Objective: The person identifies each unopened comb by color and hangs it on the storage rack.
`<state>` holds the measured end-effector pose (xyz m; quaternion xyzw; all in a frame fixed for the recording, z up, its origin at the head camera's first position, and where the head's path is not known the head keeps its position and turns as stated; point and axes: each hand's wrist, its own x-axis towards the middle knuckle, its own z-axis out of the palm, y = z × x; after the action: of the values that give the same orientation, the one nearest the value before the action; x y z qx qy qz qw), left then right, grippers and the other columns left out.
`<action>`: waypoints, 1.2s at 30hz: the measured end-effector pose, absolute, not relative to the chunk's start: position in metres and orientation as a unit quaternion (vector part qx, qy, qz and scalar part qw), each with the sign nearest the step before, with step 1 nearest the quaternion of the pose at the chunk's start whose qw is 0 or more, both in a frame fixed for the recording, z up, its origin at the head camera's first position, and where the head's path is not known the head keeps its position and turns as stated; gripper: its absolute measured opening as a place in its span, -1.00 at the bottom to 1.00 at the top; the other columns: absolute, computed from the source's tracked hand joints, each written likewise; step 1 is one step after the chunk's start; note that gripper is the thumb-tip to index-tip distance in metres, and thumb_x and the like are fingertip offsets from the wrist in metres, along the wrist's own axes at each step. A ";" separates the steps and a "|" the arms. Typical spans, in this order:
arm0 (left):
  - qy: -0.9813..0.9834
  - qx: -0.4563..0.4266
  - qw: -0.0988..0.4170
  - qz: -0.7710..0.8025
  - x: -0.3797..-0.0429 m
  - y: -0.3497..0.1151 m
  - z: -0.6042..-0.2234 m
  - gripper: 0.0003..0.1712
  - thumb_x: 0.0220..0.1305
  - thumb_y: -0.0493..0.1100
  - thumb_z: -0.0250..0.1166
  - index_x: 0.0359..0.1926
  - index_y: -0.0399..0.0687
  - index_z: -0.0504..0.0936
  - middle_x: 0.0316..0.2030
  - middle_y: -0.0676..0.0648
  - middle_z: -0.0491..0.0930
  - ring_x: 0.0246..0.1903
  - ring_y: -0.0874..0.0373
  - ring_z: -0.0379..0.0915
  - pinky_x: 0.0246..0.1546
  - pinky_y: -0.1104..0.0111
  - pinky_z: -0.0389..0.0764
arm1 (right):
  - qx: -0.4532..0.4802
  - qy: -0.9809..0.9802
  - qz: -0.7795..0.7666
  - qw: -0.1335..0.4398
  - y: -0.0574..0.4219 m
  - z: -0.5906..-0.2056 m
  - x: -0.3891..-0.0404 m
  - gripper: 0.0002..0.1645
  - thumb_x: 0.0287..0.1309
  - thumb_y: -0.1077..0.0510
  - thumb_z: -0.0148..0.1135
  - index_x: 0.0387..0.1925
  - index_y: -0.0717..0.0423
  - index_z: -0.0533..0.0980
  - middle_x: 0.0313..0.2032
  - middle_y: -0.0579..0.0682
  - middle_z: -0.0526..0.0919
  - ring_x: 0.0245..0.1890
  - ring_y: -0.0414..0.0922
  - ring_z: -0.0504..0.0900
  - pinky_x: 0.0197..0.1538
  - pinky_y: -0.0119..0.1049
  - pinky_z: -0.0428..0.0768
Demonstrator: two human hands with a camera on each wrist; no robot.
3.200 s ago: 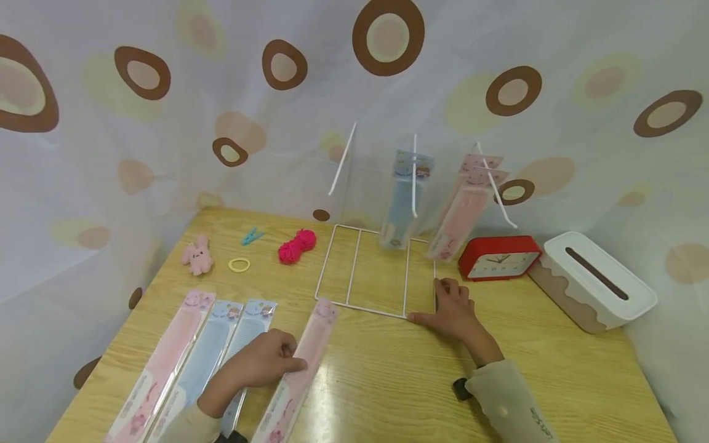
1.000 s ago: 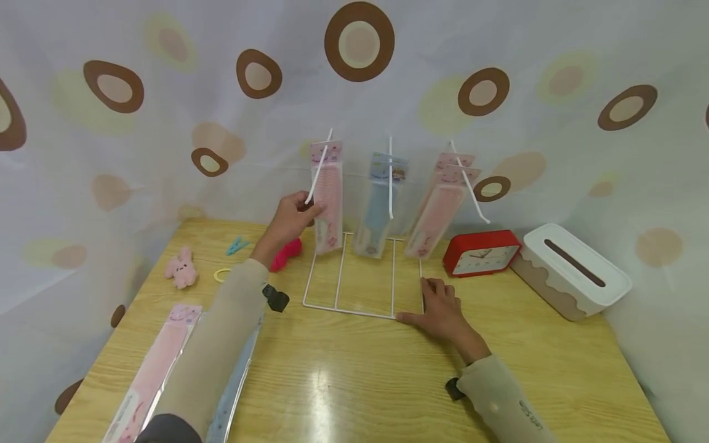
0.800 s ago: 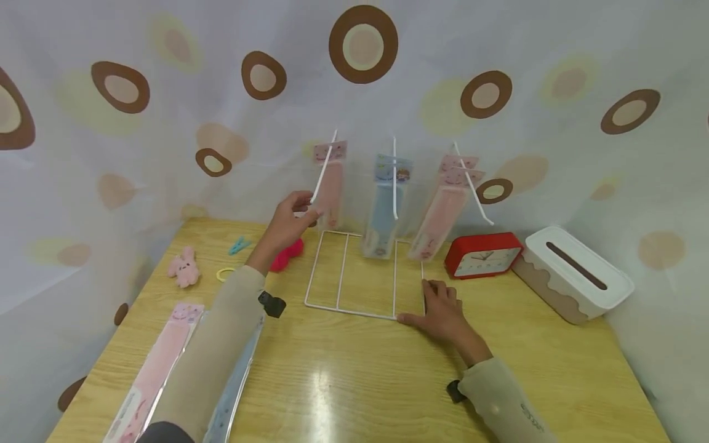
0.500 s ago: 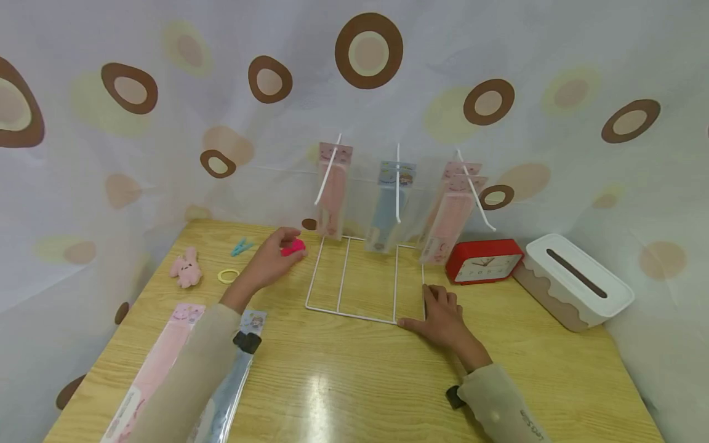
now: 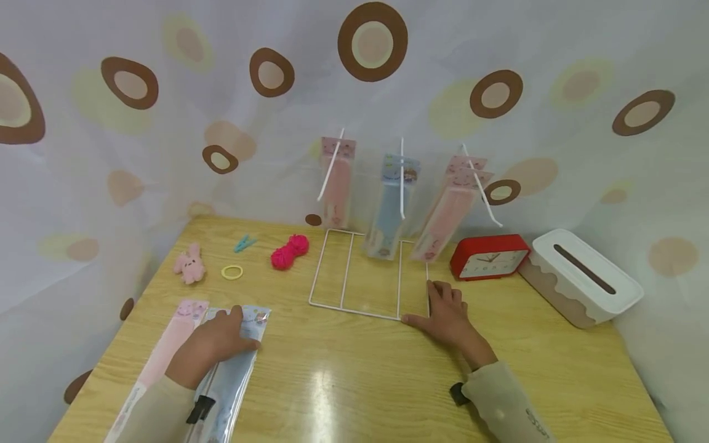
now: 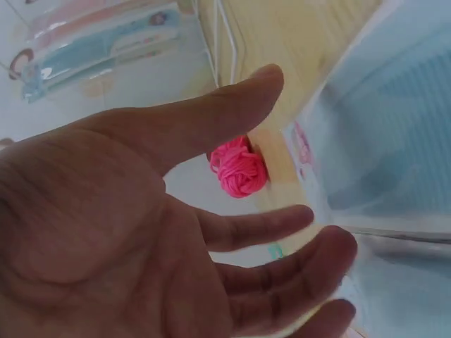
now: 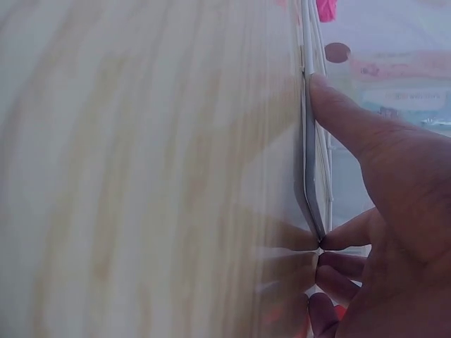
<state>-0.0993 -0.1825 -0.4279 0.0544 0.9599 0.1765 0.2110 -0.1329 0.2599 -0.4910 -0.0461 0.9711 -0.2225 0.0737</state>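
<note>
My left hand [image 5: 213, 344] reaches over the packaged combs at the left front of the table. In the left wrist view its fingers are spread, with nothing between them and a blue comb pack [image 6: 394, 141] just beyond the tips. Two blue comb packs [image 5: 232, 381] lie partly under this hand, beside a pink comb pack [image 5: 168, 344] that the forearm partly covers. My right hand [image 5: 450, 317] grips the front right corner of a white wire display rack [image 5: 354, 311], thumb on the front bar. From its prongs hang a pink pack [image 5: 338, 184], blue packs [image 5: 390, 209] and pink packs [image 5: 451, 212].
Behind the loose packs lie a pink plush toy [image 5: 190, 264], a yellow ring [image 5: 232, 272], a blue clip [image 5: 244, 243] and pink yarn [image 5: 290, 252]. Right of the rack stand a red clock [image 5: 490, 257] and a tissue box [image 5: 587, 277]. A patterned curtain [image 5: 277, 123] backs the table.
My left hand hung a pink comb pack on the rack's left prong, let go, and came back toward me over the blue packs. The right hand kept its place at the rack's corner.
</note>
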 end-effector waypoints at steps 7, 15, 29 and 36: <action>0.968 -0.012 0.211 0.137 -0.087 -0.181 -0.426 -0.04 0.07 0.16 0.49 0.11 -0.60 0.33 -0.24 -0.38 0.58 -0.24 -0.23 0.58 -0.32 -0.07 0.57 | -0.047 0.971 -0.226 0.070 0.260 -0.487 -0.133 0.33 0.04 -0.47 0.32 0.49 0.35 0.06 0.38 0.35 0.10 0.26 0.35 0.09 0.16 0.34 0.17; 0.966 0.010 0.209 0.153 -0.084 -0.174 -0.426 0.21 -0.02 0.15 0.56 0.26 -0.75 0.19 0.00 -0.57 0.51 -0.13 -0.32 0.58 -0.23 -0.10 0.60 | -0.044 0.970 -0.231 0.067 0.260 -0.485 -0.133 0.32 0.04 -0.43 0.34 0.49 0.36 0.06 0.38 0.36 0.09 0.27 0.36 0.08 0.18 0.35 0.15; 0.947 0.053 0.220 0.230 -0.086 -0.173 -0.439 -0.37 -0.21 0.03 0.67 -0.42 -0.28 0.46 -0.53 -0.08 0.42 -0.57 0.09 0.34 -0.56 0.26 0.43 | -0.040 0.970 -0.226 0.077 0.259 -0.487 -0.133 0.33 0.05 -0.47 0.32 0.51 0.32 0.03 0.40 0.34 0.08 0.28 0.34 0.07 0.20 0.33 0.15; 0.822 0.188 0.331 0.422 -0.095 -0.179 -0.448 -0.66 0.34 -0.13 0.32 -0.55 -0.18 0.54 -0.77 0.09 0.36 -0.77 0.32 0.23 -0.70 0.49 0.29 | -0.042 0.970 -0.224 0.083 0.260 -0.492 -0.133 0.33 0.05 -0.47 0.31 0.51 0.33 0.03 0.42 0.33 0.07 0.29 0.35 0.08 0.20 0.34 0.15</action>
<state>-0.0953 -0.1794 -0.4484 0.1884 0.8225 0.4221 0.3314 -0.1332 0.2595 -0.4923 -0.0424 0.9700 -0.2245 0.0832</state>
